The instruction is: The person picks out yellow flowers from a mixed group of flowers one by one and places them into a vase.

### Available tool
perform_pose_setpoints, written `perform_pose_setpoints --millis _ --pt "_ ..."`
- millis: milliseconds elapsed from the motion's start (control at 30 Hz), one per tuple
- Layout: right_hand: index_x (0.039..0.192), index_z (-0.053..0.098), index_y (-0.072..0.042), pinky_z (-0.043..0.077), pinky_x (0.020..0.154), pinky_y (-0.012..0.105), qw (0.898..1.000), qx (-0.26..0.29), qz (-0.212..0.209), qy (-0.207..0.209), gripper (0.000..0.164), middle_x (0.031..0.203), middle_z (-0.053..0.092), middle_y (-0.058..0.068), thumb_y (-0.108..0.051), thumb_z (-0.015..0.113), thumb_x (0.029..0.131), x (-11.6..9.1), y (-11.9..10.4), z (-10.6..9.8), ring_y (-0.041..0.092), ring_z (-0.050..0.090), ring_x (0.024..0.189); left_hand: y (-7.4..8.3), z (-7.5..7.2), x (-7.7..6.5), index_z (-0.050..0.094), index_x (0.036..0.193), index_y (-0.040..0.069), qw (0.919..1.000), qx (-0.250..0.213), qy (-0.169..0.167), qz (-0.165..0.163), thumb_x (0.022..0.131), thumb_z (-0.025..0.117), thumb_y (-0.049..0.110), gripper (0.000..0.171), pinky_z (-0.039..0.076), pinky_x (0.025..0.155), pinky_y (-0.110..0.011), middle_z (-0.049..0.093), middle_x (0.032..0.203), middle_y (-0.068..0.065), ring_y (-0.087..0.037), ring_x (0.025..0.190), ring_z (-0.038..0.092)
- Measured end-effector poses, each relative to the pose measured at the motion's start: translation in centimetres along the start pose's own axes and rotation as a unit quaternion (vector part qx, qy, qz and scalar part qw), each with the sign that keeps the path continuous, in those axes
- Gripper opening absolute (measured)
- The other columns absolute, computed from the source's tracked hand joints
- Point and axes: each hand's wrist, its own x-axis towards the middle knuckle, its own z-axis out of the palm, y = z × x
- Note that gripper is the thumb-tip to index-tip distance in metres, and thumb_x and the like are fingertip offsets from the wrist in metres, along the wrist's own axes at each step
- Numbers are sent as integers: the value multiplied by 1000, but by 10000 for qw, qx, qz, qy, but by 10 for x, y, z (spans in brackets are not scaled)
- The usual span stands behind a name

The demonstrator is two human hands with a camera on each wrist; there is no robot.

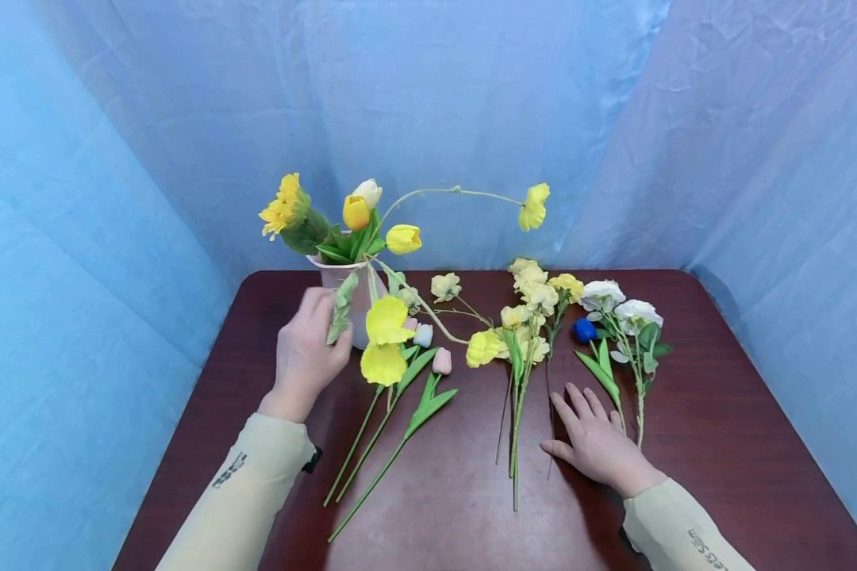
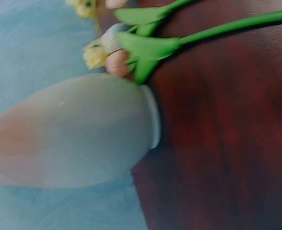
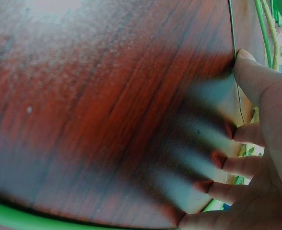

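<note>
cropped sleeves (image 1: 250, 484), then hands (image 1: 307, 349) (image 1: 596, 444), left fingertips hidden behind a leaf (image 1: 341, 308)

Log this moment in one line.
left hand: curled at pale green leaf | right hand: spread on table | vase: upright, holding flowers | pink tulip: lying loose

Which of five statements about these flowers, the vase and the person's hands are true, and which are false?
1. The vase stands upright on the table. True.
2. The blue tulip is in the vase. False: the blue tulip lies on the table.
3. The left hand is at a pale green leaf by the vase. True.
4. The right hand holds the vase. False: the right hand is spread at the tabletop, apart from the vase.
5. An arching stem ends in a yellow flower. True.
</note>
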Motion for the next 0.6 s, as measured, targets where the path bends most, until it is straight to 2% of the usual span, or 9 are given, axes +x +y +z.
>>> perform_pose_setpoints --millis 133,233,400,500,600 --pt "145 38 -5 30 89 79 10000 -9 14 -31 79 148 31 27 -50 67 86 0 1 0 51 25 133 9 14 -14 65 95 6 9988 128 -399 245 90 53 16 17 51 46 -46 62 89 -9 -26 61 59" --pt "145 38 -6 30 90 78 10000 -33 16 -50 79 149 31 26 -50 67 86 1 1 0 51 25 133 20 24 -22 65 91 8 9951 224 -898 358 89 55 16 13 49 44 -46 61 82 -5 -26 58 58" --pt "145 38 -6 30 89 78 10000 -76 30 -52 81 148 31 27 -52 67 85 2 0 -1 51 26 133 47 42 -28 67 93 12 9860 -7 -1624 374 88 57 16 12 49 45 -44 61 79 0 -22 58 57" --pt "145 39 -6 30 90 78 9999 -134 56 -49 82 149 31 26 -55 66 84 3 0 0 51 26 133 64 53 -28 60 81 16 9801 -135 -1934 432 87 55 17 7 45 41 -39 58 74 4 -16 53 51" --pt "145 39 -7 31 90 78 9998 -198 78 -27 83 149 32 26 -57 65 84 3 1 1 50 26 133 81 66 -30 50 72 19 9728 -199 -2256 490 86 55 19 15 43 41 -36 54 72 5 -13 52 49"
